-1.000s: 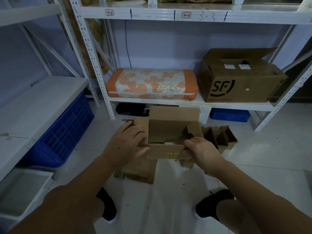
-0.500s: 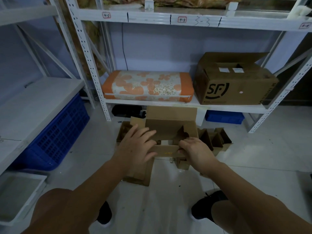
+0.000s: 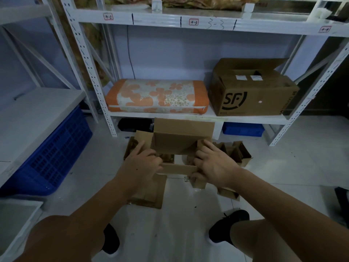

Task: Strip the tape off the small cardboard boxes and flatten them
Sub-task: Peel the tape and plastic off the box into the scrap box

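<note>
**Cardboard box held open above a cluttered floor**

Small brown cardboard box (image 3: pixel 181 140) sits in mid-air in the head view, its flaps open, held low in front of the white metal shelving (image 3: pixel 188 118). The left hand (image 3: pixel 141 165) grips its left side, fingers curled over the near flap; the right hand (image 3: pixel 213 163) holds the right side, fingers spread across the wall and the thumb under the near flap.

Directly beneath, flattened brown cardboard pieces (image 3: pixel 149 193) lie on the white tiled floor (image 3: pixel 170 233), and several more small open brown boxes (image 3: pixel 236 154) crowd just right of the right hand. On the low shelf behind rest an orange flowered cushion (image 3: pixel 156 96) and a large brown carton printed "SF" (image 3: pixel 253 91). A blue plastic crate (image 3: pixel 51 159) stands under the shelf at left, and a shallow blue tray (image 3: pixel 243 129) under the carton. Two black shoes (image 3: pixel 228 225) flank the floor near the camera.
</note>
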Demonstrator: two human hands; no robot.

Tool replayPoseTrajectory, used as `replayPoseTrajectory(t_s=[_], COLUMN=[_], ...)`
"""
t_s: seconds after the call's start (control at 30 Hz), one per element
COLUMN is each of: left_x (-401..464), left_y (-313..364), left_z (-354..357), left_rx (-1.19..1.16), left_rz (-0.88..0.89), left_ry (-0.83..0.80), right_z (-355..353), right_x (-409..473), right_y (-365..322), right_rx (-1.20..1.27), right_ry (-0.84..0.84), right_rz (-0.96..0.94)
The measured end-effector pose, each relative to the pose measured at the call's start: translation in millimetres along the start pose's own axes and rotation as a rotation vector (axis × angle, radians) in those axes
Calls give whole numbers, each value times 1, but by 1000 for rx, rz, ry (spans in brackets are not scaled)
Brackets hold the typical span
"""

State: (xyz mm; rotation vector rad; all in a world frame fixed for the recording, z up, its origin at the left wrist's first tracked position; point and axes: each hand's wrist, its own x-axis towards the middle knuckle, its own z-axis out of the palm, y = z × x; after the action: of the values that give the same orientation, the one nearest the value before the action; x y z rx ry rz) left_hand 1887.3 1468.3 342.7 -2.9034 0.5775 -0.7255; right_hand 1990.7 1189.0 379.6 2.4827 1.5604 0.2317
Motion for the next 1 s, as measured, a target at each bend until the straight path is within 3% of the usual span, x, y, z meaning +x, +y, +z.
replayPoseTrajectory(t_s=[0.17, 0.27, 0.37, 0.47, 0.6, 0.7, 0.87, 1.0], left_x=[5, 4, -4, -8, -6, -3, 7, 21], left_y=[-1, -5, -14, -14, -5, -2, -4, 0], left_z=[-6, -4, -3, -7, -11, -13, -29, -44], left_rx=[-11, -30, -100, -141, -187, -256, -399, -479], left_rz=[-1, -2, -69, -155, -215, -261, -348, -390], left_ry=[41, 81, 119, 181, 223, 178, 34, -99], right_z=[-8, -18, -16, -7, 3, 2, -2, -5], right_x=[-1, -3, -9, -14, -7, 0, -3, -4], right_y=[7, 8, 18, 15, -2, -1, 4, -2], right_rx=[183, 322, 207, 101, 314, 481, 558, 756], right_ry=[166, 217, 236, 107, 7, 68, 330, 258], right_rz=[32, 202, 264, 306, 437, 506, 590, 568])
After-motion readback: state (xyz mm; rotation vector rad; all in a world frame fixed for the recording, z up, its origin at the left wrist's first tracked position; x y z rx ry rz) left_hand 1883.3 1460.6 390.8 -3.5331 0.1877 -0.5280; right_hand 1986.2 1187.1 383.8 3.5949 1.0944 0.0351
